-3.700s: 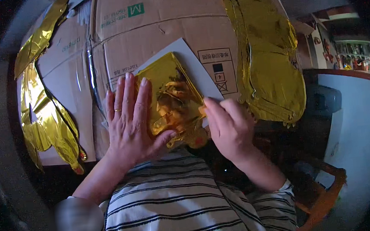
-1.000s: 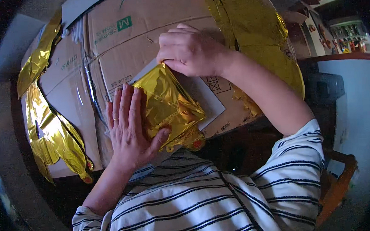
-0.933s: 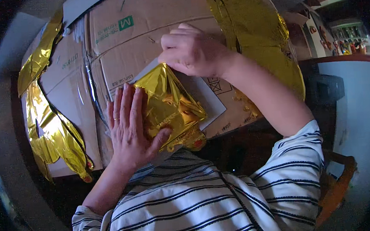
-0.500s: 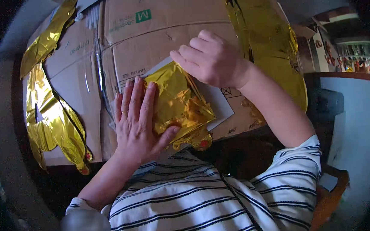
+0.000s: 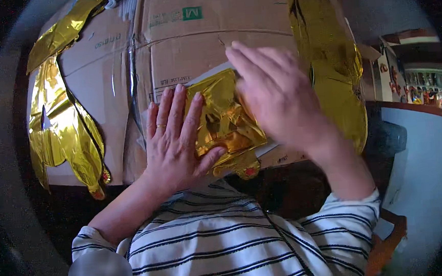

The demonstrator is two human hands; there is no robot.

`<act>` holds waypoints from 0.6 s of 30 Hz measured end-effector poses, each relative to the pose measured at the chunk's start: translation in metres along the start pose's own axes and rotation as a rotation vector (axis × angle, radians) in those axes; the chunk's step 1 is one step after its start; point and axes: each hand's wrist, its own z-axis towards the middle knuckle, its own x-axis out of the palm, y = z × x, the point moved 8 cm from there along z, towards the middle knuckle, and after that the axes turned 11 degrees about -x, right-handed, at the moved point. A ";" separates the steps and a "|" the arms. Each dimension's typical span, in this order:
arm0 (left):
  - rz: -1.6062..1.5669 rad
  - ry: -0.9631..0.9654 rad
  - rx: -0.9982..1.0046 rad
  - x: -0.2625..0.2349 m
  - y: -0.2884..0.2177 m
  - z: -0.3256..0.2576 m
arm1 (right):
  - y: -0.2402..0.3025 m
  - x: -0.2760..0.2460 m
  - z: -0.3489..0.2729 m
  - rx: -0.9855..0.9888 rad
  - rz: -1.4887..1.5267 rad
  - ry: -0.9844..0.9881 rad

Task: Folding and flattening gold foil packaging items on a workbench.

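A folded piece of shiny gold foil (image 5: 218, 115), like a flat foil balloon, lies on a white sheet (image 5: 207, 76) that shows at its edges. Both rest on a large flat piece of brown cardboard (image 5: 184, 53). My left hand (image 5: 173, 149) presses flat on the foil's left side, open, with fingers spread and a ring on one finger. Over the foil's right edge is my right hand (image 5: 286, 100), slightly blurred, its fingers stretched out and nothing seen in them. It hides part of that edge; whether it touches the foil I cannot tell.
More gold foil pieces hang over the cardboard's left side (image 5: 52, 137) and right side (image 5: 332, 74). A foil strip (image 5: 67, 31) lies at the far left corner. To the right stand a pale counter (image 5: 422, 160) and a wooden chair (image 5: 392, 244).
My right hand has gone from closed fingers at the foil's upper right corner to stretched fingers along its right edge. My left hand stays flat on the foil. The view has shifted slightly.
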 end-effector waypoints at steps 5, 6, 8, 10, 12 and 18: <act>-0.025 -0.020 0.018 0.001 0.003 -0.002 | 0.033 0.046 -0.020 0.179 0.150 0.237; -0.025 -0.015 0.015 0.000 0.002 -0.002 | 0.028 0.053 -0.023 0.191 0.106 0.248; -0.053 -0.021 0.013 -0.002 0.004 -0.005 | 0.016 0.062 -0.028 0.207 0.020 0.266; -0.115 -0.045 0.021 -0.003 0.007 -0.010 | 0.009 0.064 -0.031 0.197 -0.004 0.268; -0.114 -0.058 0.022 -0.004 0.012 -0.015 | 0.007 0.064 -0.032 0.191 -0.035 0.295; -0.006 -0.016 0.022 -0.006 0.024 -0.033 | 0.003 0.068 -0.032 0.156 -0.037 0.271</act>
